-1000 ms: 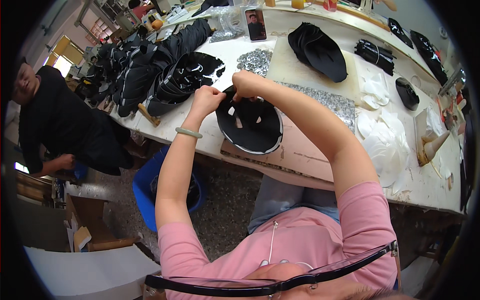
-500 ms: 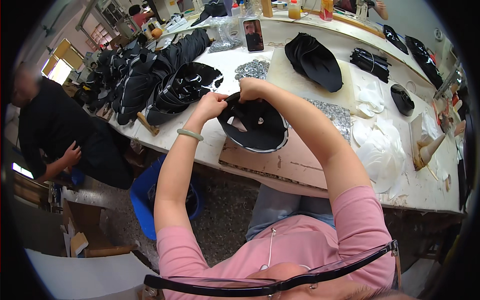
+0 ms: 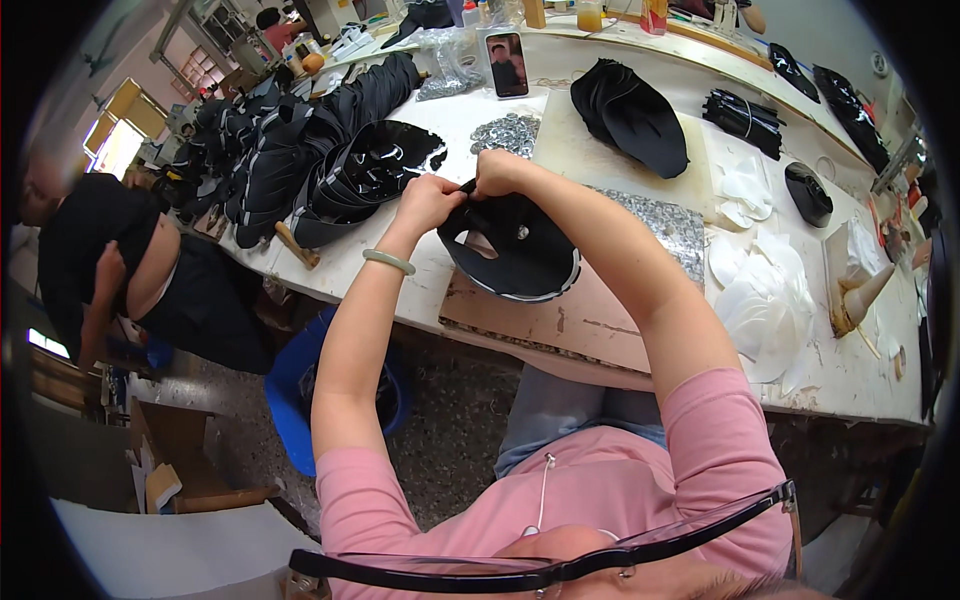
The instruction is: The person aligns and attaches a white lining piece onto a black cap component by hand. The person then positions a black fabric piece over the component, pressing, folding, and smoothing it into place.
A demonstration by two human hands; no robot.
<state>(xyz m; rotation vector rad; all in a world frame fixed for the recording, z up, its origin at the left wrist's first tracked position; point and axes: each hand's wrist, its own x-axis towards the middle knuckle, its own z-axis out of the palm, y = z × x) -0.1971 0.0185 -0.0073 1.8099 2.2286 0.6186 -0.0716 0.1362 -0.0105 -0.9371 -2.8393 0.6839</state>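
Across a white worktop (image 3: 335, 268), clutter on every side of the grip: to its left, a heap of black pieces (image 3: 290, 165) and, nearer, a wooden-handled tool (image 3: 298, 246); just beyond it, a pile of shiny discs (image 3: 503, 133) with an upright phone (image 3: 507, 66) behind; well off to its right, past the right forearm (image 3: 605, 235), a pile of white sheets (image 3: 765, 300). Far out to the left, a person in black (image 3: 80, 230).

Clenched almost together, left hand (image 3: 430, 202) and right hand (image 3: 503, 173), pinching the far left edge of a curved black piece (image 3: 530, 258). Right fingertips partly hidden, so hard to read the exact hold. Sloping away from the pinch toward the near right, bodyward, with the long axis, as far as can be judged, on that same slant and a pale-edged rim at the near end. Left hand just outside the left end; right hand nearer, over the far side, with neither on the near rim. Below the piece, a pinkish board (image 3: 590, 335); impossible to say whether touching.
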